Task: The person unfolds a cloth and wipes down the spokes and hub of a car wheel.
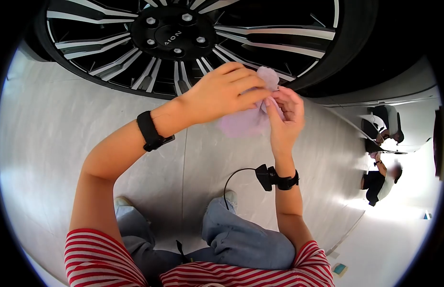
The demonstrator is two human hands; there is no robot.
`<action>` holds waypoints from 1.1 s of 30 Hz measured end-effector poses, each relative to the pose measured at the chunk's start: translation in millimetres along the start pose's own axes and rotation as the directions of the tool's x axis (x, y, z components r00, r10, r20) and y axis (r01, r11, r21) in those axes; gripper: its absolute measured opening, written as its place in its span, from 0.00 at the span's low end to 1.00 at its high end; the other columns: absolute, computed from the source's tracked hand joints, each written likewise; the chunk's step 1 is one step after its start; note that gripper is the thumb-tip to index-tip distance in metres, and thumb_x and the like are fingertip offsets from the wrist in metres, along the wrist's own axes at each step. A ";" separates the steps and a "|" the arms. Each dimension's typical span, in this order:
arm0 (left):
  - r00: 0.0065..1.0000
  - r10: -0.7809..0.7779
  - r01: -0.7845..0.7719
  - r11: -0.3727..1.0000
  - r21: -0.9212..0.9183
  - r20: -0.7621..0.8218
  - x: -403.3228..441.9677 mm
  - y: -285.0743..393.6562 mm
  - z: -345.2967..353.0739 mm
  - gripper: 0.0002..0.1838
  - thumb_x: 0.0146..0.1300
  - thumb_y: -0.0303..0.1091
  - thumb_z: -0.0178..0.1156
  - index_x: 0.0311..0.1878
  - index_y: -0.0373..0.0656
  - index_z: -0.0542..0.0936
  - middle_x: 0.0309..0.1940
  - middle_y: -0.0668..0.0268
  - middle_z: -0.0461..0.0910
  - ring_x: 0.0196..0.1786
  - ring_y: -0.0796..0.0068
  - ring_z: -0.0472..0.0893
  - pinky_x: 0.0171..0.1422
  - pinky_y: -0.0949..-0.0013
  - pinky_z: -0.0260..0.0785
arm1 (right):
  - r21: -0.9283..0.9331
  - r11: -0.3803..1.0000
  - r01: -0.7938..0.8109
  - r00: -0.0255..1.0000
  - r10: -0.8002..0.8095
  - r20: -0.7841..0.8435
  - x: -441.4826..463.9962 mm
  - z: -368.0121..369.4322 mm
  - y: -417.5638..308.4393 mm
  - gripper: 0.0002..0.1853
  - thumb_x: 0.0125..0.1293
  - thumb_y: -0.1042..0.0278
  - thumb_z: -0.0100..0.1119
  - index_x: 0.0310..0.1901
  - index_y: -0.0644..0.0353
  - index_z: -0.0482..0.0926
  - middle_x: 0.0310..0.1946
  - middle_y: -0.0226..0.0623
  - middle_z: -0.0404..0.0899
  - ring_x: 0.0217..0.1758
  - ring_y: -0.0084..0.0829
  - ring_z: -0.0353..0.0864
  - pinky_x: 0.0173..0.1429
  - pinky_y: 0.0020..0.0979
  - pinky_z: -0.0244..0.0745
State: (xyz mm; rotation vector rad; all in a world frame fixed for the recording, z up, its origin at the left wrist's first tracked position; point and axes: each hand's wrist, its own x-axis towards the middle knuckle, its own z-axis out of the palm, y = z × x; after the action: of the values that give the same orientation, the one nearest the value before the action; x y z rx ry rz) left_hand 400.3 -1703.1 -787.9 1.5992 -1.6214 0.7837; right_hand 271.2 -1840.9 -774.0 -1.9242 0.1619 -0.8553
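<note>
A thin pale-lilac cloth [243,123] is bunched between my two hands, just below and in front of a car wheel. My left hand [231,88] comes from the left, its fingers closed on the upper part of the cloth. From the right, my right hand [286,112] pinches the same cloth between thumb and fingers. One end of the cloth sticks up above the fingertips, while the rest hangs down under my left hand. Behind them is the wheel rim [174,37], black and silver with a hub marked AION. Both hands look apart from the rim.
The dark tyre [353,43] curves round the rim, and the car's lower body [404,86] runs off to the right. A person [380,184] crouches beside the car farther right. Grey tiled floor [183,158] lies below my hands. A black cable [230,179] loops from my right wrist device.
</note>
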 end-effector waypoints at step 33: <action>0.891 -0.377 0.453 0.772 -0.446 0.252 -6.9 0.9 -12.4 0.14 0.57 0.32 0.65 0.45 0.39 0.80 0.38 0.64 0.80 0.37 0.65 0.81 0.41 0.68 0.74 | -0.027 0.997 -0.072 0.970 0.076 0.231 6.5 -8.9 -13.3 0.21 0.55 0.74 0.70 0.49 0.60 0.73 0.44 0.35 0.80 0.45 0.25 0.77 0.53 0.28 0.70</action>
State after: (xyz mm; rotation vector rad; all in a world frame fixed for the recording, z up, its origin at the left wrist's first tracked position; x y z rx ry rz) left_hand 400.1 -1689.0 -786.6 1.5663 -1.3377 -0.0010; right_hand 267.3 -1843.6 -757.4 -2.0057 0.1008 -0.5761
